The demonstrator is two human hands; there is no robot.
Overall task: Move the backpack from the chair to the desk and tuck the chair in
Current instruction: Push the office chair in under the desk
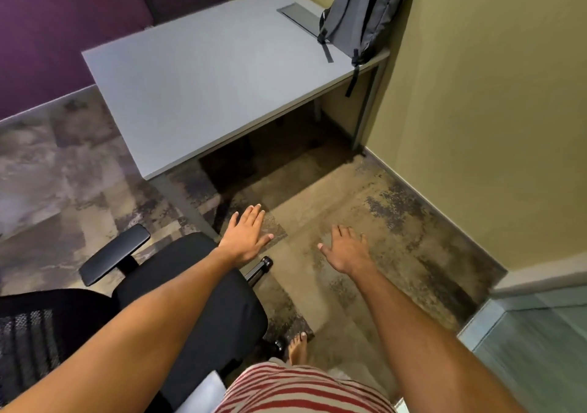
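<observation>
The backpack [365, 9] is standing upright at the desk's [197, 85] far right corner, leaning against the wall. Both the left hand [246, 234] and right hand [346, 249] are hanging empty with fingers spread, over the chair [190, 288] sitting near left, outside the desk.

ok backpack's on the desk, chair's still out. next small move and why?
Probably bring the left hand down onto the chair seat edge to start pushing it in. The backpack already stands on the desk against the wall, both hands are open and empty, and the chair sits clear of the desk, angled off to the left.
</observation>
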